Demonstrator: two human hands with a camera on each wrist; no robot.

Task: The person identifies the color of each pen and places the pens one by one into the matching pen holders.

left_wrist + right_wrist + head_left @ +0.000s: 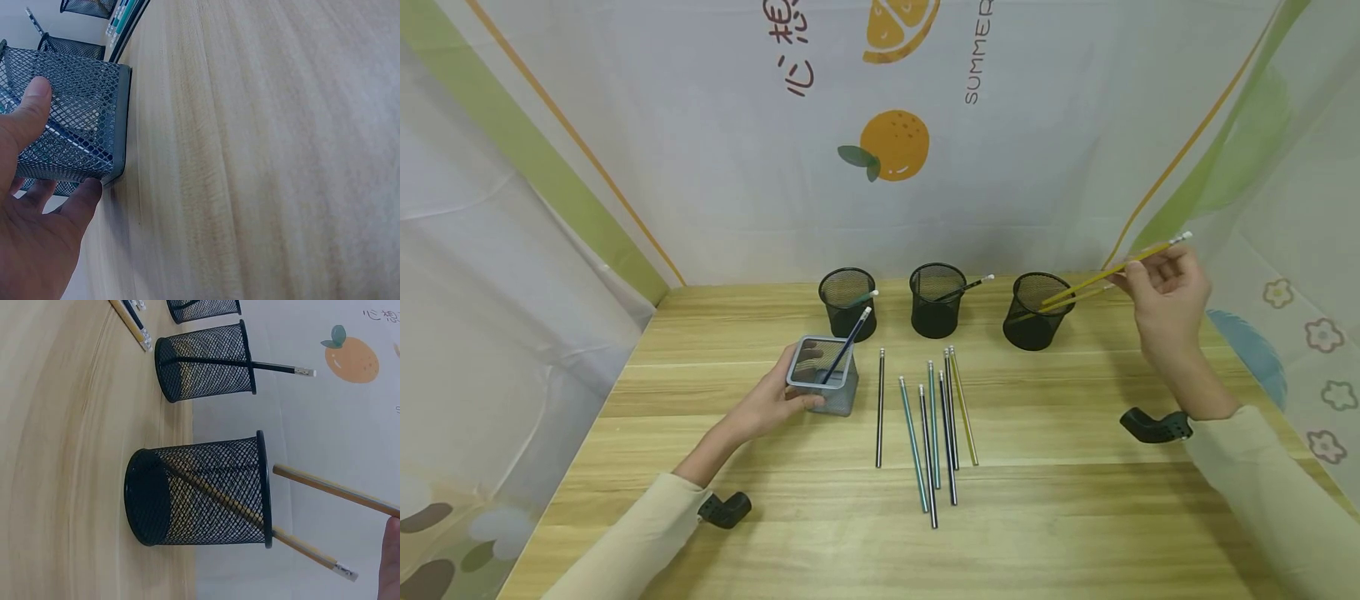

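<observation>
Between right fingers [1181, 266], apparently pinched, pencil [1097, 277].

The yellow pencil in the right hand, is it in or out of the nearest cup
Out: the right wrist view shows the held pencil ending just short of the black cup.

1. Noted black round mesh cup [1030, 335], upright, containing leaning yellow pencil [306, 549].
2. Found second yellow pencil [337, 490] tilted, pinched by right hand [1172, 304], with lower tip just above cup mouth.
3. Found grey square mesh holder [837, 400] gripped by left hand [775, 402], containing leaning dark-blue pencil [850, 340].
</observation>
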